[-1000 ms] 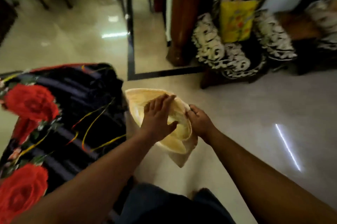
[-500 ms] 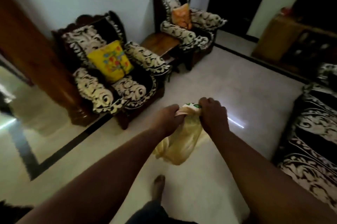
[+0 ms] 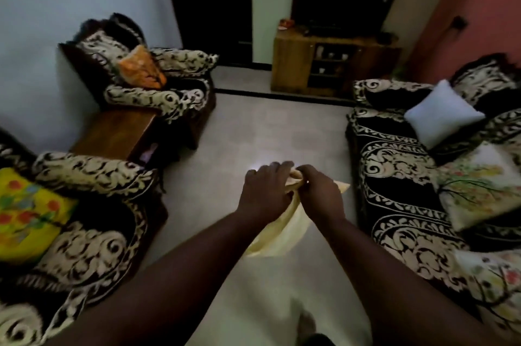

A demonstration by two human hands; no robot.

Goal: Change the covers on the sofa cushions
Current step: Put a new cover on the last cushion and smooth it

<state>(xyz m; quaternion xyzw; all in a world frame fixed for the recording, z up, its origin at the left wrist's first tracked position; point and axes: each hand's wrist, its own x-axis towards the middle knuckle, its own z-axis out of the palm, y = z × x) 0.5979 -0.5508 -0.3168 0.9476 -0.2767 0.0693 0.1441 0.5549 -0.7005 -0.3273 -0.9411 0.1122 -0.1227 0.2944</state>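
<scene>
Mostly hidden: left hand (image 3: 265, 190), right hand (image 3: 321, 193) both grip bunched cream cover (image 3: 277, 235), fingertips unseen.

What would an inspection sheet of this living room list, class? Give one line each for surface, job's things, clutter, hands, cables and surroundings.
Surface: pale tiled floor, with a bright glare spot just beyond the hands.
Job's things: cream cushion cover bunched and hanging from both hands; bare white cushion and a floral cushion on the long sofa; yellow cushion and orange cushion on two armchairs.
Clutter: small items on the wooden cabinet, too small to identify.
Hands: left hand and right hand both grip the cover's top.
Cables: nothing seen.
Surroundings: wooden side table between the armchairs, dark doorway behind.
</scene>
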